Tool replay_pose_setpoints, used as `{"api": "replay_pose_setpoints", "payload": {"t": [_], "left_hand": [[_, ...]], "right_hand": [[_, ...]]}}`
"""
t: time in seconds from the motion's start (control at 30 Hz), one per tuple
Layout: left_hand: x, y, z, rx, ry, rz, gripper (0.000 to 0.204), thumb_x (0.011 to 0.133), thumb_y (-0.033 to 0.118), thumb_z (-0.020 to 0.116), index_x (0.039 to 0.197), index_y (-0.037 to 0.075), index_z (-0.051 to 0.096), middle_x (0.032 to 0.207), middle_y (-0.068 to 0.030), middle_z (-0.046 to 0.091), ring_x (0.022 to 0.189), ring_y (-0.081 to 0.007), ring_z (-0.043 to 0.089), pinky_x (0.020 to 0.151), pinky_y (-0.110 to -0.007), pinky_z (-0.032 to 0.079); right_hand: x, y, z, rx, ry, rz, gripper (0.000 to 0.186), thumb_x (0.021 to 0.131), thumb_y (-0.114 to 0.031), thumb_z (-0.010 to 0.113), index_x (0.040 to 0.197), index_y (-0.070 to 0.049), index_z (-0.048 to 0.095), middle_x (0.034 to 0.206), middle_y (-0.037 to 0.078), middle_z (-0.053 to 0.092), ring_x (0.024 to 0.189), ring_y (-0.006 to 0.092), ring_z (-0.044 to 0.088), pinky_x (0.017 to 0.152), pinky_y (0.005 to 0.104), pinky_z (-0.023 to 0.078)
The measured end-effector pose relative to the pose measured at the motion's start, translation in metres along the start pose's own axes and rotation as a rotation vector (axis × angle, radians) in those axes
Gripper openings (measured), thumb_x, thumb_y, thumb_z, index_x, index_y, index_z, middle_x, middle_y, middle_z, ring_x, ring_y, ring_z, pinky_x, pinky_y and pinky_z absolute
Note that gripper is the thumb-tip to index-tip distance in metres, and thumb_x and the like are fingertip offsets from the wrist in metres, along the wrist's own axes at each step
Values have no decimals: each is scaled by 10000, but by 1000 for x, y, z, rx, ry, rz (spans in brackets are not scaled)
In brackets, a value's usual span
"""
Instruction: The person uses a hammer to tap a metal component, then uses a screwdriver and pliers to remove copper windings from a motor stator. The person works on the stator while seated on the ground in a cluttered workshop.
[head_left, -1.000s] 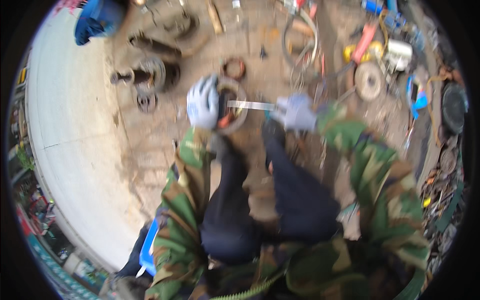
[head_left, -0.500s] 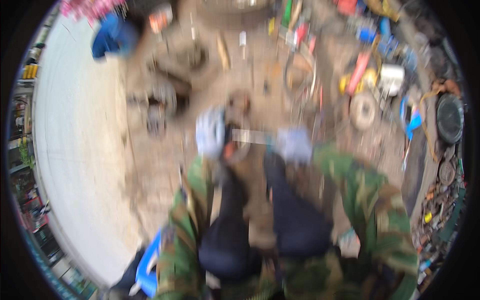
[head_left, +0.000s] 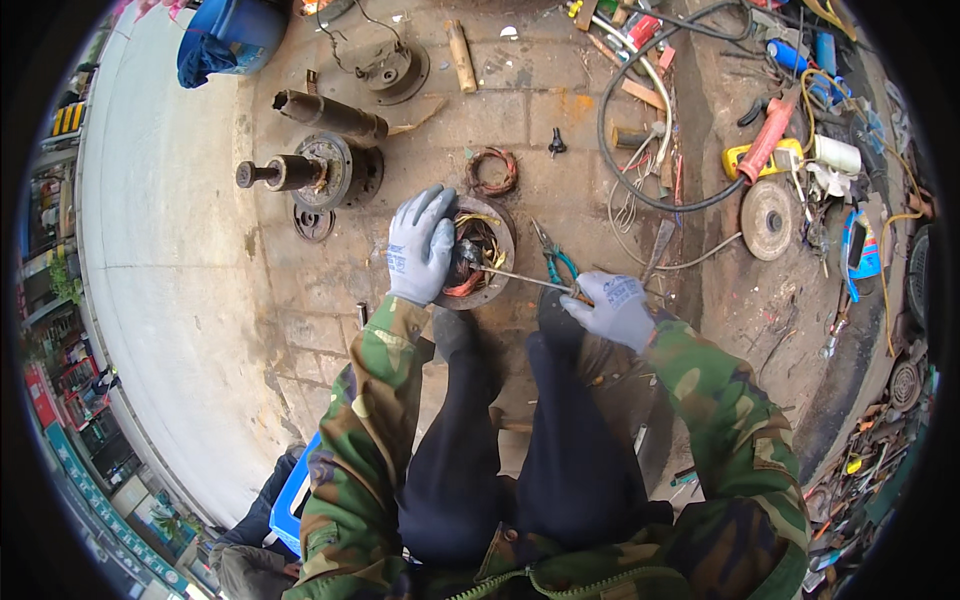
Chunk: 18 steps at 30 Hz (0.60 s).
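A round motor stator [head_left: 505, 240] stands on the bricks before my knees, with copper and yellowish windings [head_left: 480, 240] inside its ring. My left hand [head_left: 418, 250], in a grey-white glove, grips the stator's left side, thumb at the rim and fingers stretched along it. In my gloved right hand [head_left: 610, 308] is a long thin metal rod [head_left: 525, 278]; its handle end is hidden by the fingers. The rod's far tip reaches into the windings. Teal-handled pliers [head_left: 557, 262] lie between the stator and my right hand. A loose reddish wire coil [head_left: 492, 171] lies just beyond the stator.
At the far left are a motor rotor with shaft [head_left: 318, 172], a rusty tube [head_left: 330, 113] and a round metal end cover [head_left: 392, 72]. A black cable [head_left: 603, 130] loops at the right, near a grinding disc [head_left: 770, 220]. A blue bucket [head_left: 230, 40] stands at the back left.
The view has steadied from a blur and shifted slightly. My right hand is a little lower, and the pale bar between my hands now shows as a slanting rod in the windings.
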<state>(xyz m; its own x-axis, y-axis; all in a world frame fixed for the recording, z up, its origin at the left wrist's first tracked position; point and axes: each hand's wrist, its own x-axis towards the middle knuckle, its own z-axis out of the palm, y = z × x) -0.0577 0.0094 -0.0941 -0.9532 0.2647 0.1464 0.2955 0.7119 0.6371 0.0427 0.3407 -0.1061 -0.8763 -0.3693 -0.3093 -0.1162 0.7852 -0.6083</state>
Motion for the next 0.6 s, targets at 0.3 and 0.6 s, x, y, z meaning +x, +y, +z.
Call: {"api": "replay_pose_setpoints", "payload": {"t": [0.3,0.6], "left_hand": [[2,5,-8,-5,-13,11,460,1003,244,613,1426,69,668,1471,-207,621,1376,-439,535,1190,-537,385],[-36,19,-24,245,-56,52,589,948,193,733,1512,78,605,1462,-176,628,1401,-390,534,1209,-510,364]], "right_hand": [[0,-31,-69,-181,-13,15,346,971,-442,711,894,-110,653,786,126,697,748,361,714,685,526,507],[34,-48,-66,-191,-281,166,332,999,-424,673,976,-95,715,881,131,772,859,374,749,772,513,547]]}}
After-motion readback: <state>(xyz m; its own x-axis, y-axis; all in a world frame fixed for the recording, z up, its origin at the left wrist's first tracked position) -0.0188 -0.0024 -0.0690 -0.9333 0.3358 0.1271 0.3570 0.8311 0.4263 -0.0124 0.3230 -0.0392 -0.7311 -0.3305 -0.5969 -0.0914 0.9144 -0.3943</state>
